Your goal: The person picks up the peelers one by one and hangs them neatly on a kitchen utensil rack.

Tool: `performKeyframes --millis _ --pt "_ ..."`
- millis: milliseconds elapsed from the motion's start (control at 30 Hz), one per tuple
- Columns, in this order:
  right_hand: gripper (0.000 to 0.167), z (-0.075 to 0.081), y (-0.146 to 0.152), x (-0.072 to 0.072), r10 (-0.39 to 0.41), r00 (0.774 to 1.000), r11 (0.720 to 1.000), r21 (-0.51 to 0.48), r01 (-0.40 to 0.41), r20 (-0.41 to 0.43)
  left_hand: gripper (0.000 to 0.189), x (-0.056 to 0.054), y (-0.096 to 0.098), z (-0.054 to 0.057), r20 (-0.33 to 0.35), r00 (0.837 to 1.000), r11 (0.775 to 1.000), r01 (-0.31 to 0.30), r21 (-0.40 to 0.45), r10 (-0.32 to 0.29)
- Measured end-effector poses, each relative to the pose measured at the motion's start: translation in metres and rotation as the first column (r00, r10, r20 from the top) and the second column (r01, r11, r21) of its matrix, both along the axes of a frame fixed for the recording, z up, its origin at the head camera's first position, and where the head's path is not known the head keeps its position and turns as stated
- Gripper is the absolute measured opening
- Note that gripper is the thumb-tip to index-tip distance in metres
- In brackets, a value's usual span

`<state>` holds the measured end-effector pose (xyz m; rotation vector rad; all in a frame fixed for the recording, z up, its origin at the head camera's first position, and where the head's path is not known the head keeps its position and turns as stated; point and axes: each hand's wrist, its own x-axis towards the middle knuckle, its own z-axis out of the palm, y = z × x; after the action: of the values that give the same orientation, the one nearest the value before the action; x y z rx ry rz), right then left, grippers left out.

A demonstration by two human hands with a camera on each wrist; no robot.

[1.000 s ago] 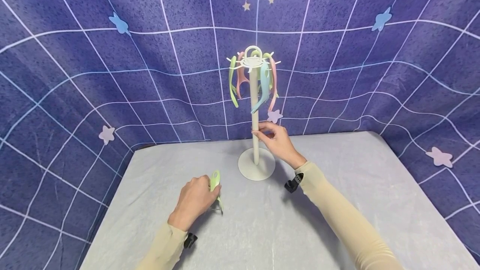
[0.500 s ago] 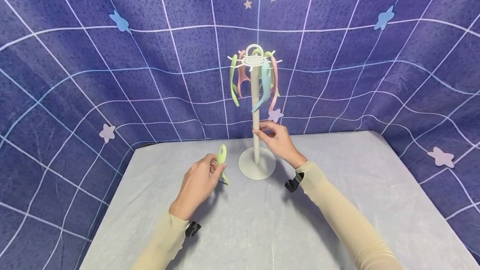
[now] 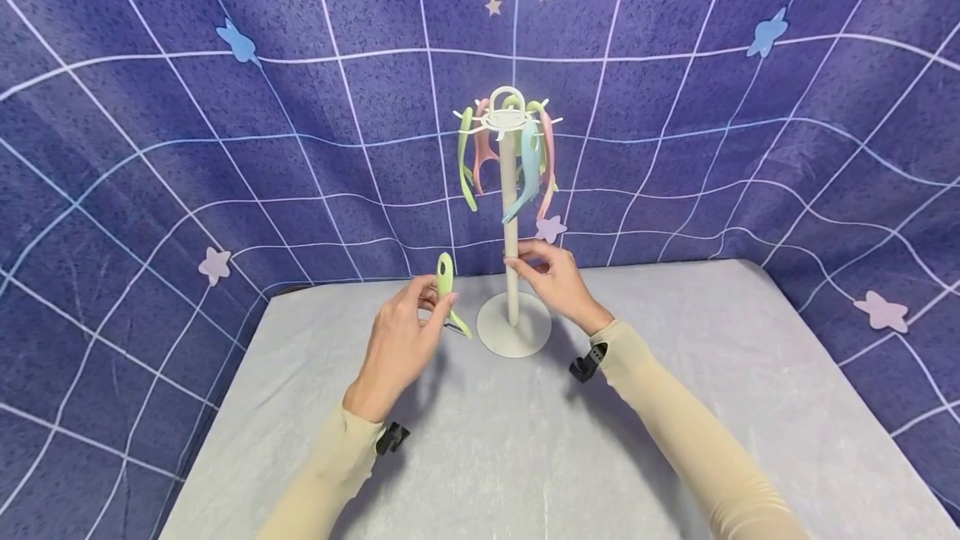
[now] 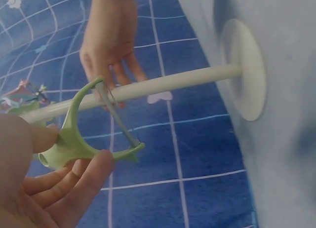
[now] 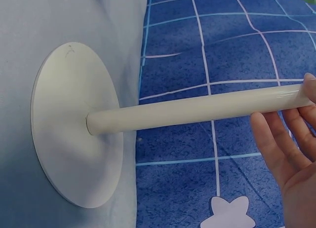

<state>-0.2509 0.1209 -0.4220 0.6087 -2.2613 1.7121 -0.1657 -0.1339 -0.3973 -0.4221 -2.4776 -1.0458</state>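
Observation:
My left hand (image 3: 397, 348) pinches a green Y-shaped peeler (image 4: 74, 134) by its handle, raised above the table left of the stand. Its metal blade (image 4: 117, 114) spans the two prongs in the left wrist view. My right hand (image 3: 557, 282) holds the pole (image 5: 197, 112) of a cream-coloured stand between thumb and fingers, partway up. The stand's round base (image 5: 74, 129) rests on the table. From the hooked ring (image 3: 506, 119) at its top hang several peelers: a blue one (image 3: 531, 165), a pink one (image 3: 548, 173) and a green one (image 3: 466, 165) among them.
A pale grey cloth covers the table (image 3: 675, 407). Behind it and at both sides hangs a blue-purple curtain (image 3: 375, 90) with grid lines and stars, close behind the stand.
My left hand has lifted the green peeler off the table and moved it up and forward, closer to the stand. The right hand stays on the pole.

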Motion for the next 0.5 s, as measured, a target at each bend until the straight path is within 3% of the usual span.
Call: performKeyframes --millis 133,500 --pt "0.021 -0.01 0.001 -0.008 -0.006 1.0 1.0 0.002 0.006 -0.004 0.032 -0.002 0.004 0.014 -0.029 1.0 0.999 0.011 0.033 -0.01" --pt "0.023 -0.013 0.004 -0.011 0.009 0.999 1.0 0.0 -0.009 -0.048 0.034 -0.013 0.014 0.053 -0.188 0.981 0.995 0.062 0.072 -0.048"
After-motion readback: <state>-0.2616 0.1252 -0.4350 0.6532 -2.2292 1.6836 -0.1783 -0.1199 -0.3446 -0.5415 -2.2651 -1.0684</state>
